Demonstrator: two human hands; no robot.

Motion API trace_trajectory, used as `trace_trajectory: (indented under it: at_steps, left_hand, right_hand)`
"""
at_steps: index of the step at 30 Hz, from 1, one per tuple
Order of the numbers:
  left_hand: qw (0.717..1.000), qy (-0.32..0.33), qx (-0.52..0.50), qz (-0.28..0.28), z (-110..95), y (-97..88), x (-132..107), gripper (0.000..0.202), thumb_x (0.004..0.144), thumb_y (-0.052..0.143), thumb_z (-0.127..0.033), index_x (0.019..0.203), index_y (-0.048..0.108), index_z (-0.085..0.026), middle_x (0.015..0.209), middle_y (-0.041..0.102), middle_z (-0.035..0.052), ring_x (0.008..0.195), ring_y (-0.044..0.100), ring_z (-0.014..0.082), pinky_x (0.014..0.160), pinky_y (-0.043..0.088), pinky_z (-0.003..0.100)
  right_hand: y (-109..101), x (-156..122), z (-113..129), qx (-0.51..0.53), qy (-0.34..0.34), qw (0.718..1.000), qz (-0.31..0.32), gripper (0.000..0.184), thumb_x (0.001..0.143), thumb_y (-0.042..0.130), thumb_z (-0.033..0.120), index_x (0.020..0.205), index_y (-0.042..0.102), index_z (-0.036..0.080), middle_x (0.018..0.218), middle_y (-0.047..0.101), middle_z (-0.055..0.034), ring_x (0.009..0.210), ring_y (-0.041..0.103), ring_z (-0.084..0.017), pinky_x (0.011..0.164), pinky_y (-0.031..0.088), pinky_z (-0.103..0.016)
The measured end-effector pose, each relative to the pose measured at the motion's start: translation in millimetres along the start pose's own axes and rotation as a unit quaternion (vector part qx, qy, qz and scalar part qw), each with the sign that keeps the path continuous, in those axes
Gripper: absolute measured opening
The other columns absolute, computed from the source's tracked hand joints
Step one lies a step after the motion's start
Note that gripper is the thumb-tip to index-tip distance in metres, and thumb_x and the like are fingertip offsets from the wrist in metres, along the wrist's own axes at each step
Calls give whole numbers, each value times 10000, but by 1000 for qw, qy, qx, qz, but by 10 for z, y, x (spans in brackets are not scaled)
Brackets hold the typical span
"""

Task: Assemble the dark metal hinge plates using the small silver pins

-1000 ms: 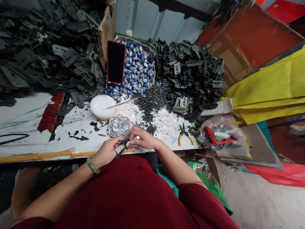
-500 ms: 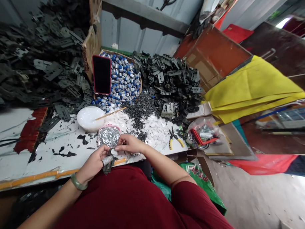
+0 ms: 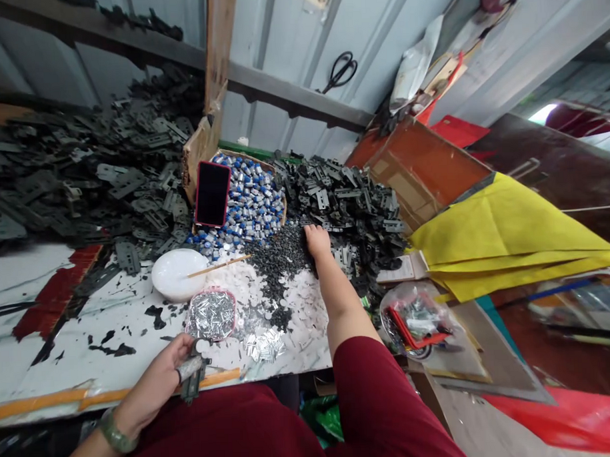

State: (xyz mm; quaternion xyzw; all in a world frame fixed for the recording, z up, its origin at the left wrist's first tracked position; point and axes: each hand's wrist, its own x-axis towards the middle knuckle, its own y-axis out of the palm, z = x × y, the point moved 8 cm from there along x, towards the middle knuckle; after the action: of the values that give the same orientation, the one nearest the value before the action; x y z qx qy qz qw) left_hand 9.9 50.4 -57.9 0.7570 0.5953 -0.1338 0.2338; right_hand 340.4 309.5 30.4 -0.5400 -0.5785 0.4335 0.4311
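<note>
My left hand (image 3: 164, 368) is closed round a dark metal bracket (image 3: 193, 380) at the table's front edge. A white round disc (image 3: 203, 346) shows at the bracket's upper end, by my fingertips. My right hand (image 3: 317, 241) reaches far forward, its fingers curled down where small black parts (image 3: 280, 257) meet a pile of dark metal brackets (image 3: 351, 193). What its fingertips hold is hidden. Near my left hand stands a pink-rimmed tub of shiny metal pins (image 3: 211, 314). White discs (image 3: 303, 298) lie spread beside my right forearm.
A white bowl (image 3: 179, 274) with a thin stick (image 3: 219, 265) stands left of centre. Behind it a phone (image 3: 212, 194) leans by a heap of blue-and-silver parts (image 3: 253, 190). More brackets (image 3: 133, 178) fill the left. A plastic-lined bowl with red pieces (image 3: 418, 321) lies right.
My right hand has left the bracket and stretched forward to the black parts. My left hand keeps the bracket, now lower and further left in view. The view has tilted up.
</note>
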Motion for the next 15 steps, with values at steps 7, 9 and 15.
trace_trajectory:
  at_steps: [7, 9, 15]
  left_hand:
    - [1000, -8, -8, 25, -24, 170, 91, 235, 628, 686, -183, 805, 533, -201, 821, 642, 18, 824, 588, 188, 747, 458, 282]
    - [999, -14, -11, 37, -7, 211, 94, 231, 640, 688, -195, 804, 525, -201, 800, 629, 10, 794, 581, 180, 730, 461, 283]
    - [999, -16, -14, 24, -1, 210, 35, 241, 656, 709, -260, 806, 532, -198, 804, 637, 24, 794, 589, 185, 710, 455, 274]
  right_hand:
    - [53, -237, -76, 15, 41, 998, -36, 267, 896, 413, 188, 1063, 618, 147, 1092, 582, -141, 1038, 465, -251, 806, 403, -312]
    - [62, -293, -119, 23, 63, 997, -41, 274, 891, 415, 172, 1095, 594, 141, 1118, 576, -140, 1043, 459, -251, 809, 404, -312]
    - [47, -112, -109, 32, 37, 999, -18, 297, 884, 389, 94, 1108, 576, 143, 1100, 609, -137, 1057, 469, -234, 844, 401, -307]
